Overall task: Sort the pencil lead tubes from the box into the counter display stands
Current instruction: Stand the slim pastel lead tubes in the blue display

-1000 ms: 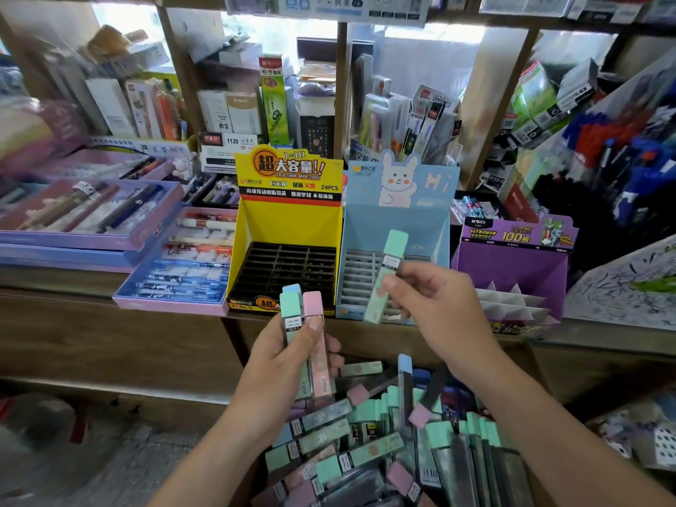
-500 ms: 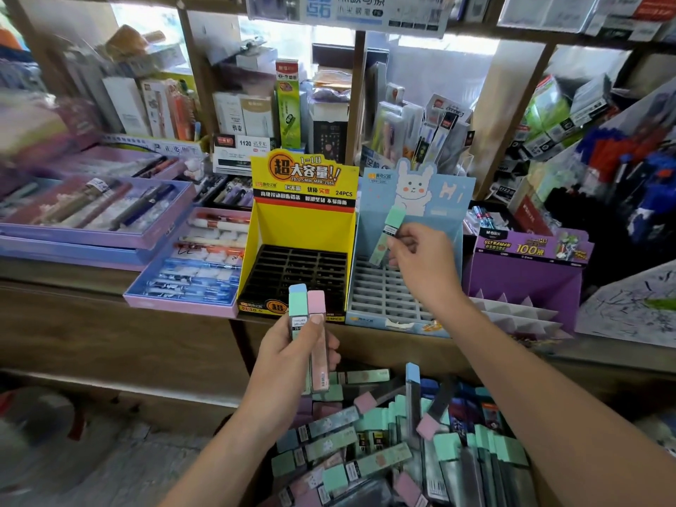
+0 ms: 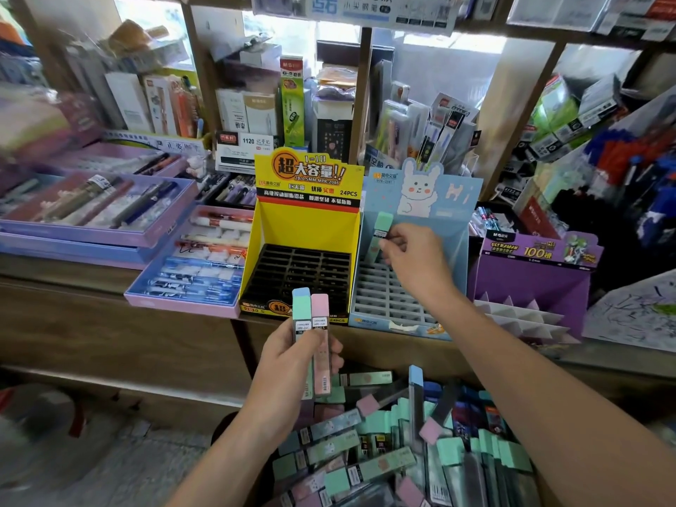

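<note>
My right hand (image 3: 413,261) pinches a green-capped lead tube (image 3: 380,228) upright over the back rows of the light-blue rabbit display stand (image 3: 387,298), whose grey slots show no tubes. My left hand (image 3: 292,367) grips a small bunch of tubes (image 3: 311,323), green, blue and pink caps up, in front of the yellow stand (image 3: 303,228) with its black grid. A box (image 3: 384,451) below the counter is heaped with several pastel tubes. A purple stand (image 3: 530,283) with white dividers is at the right.
Purple trays of pens (image 3: 98,210) and a pink tray (image 3: 190,272) lie on the wooden counter (image 3: 109,323) to the left. Shelves packed with stationery boxes rise behind the stands. Pens and cartons crowd the right edge.
My right hand carried the green tube up and forward, from near the counter's front edge to the back of the blue stand. My left hand kept its bunch almost still.
</note>
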